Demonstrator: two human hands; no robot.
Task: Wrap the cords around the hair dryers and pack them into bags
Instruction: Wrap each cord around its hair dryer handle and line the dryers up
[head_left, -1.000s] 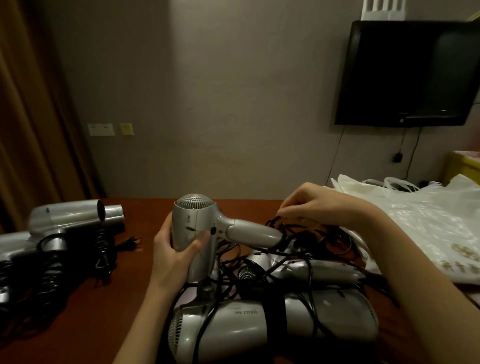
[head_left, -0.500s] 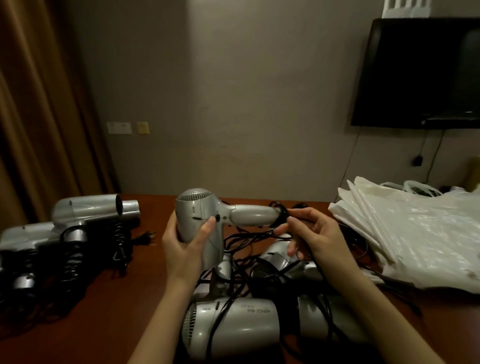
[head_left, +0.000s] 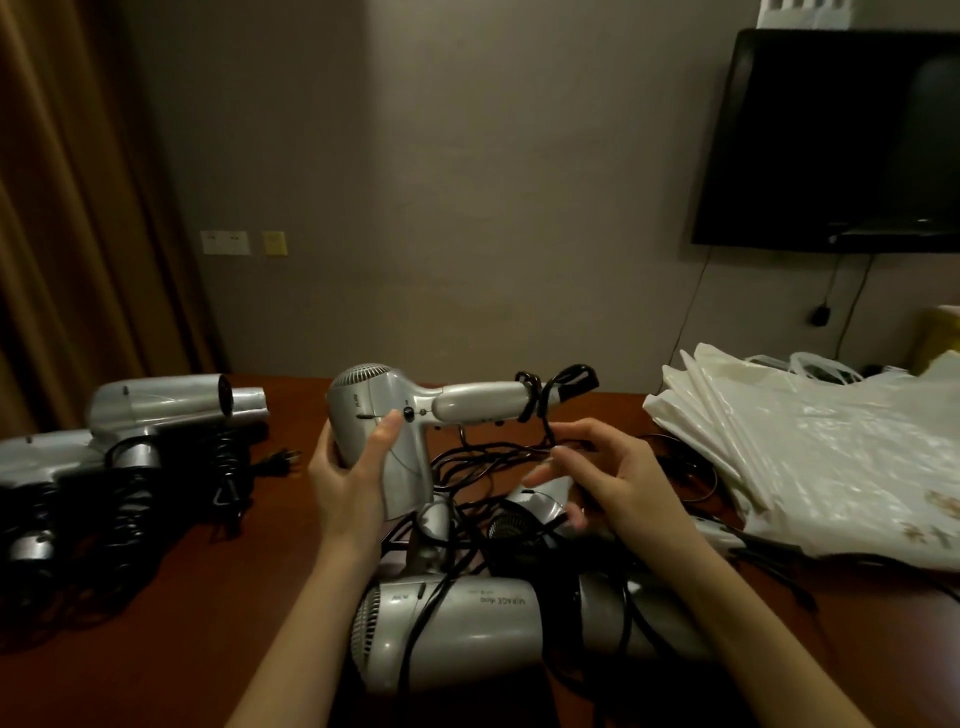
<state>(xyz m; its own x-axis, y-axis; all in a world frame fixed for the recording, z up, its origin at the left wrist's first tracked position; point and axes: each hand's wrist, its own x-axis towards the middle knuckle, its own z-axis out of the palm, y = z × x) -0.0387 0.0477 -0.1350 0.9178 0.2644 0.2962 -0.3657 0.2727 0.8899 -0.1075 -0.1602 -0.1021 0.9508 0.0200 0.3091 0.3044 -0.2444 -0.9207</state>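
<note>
Wrapped hair dryers (head_left: 130, 431) lie far left on your worktop (head_left: 208, 571) | your left hand (head_left: 353, 467) grips the raised hair dryer (head_left: 405, 415) | your right hand (head_left: 608, 467) pinches its cord (head_left: 545, 415), looped round the handle | bags (head_left: 805, 441) stacked right.

You have one silver hair dryer (head_left: 395, 415) lifted, two more tangled in black cords (head_left: 493, 457) near you, and at least two wrapped ones (head_left: 156, 410) at the left. One stack of white plastic bags (head_left: 810, 447) lies right; its number can't be told.
</note>
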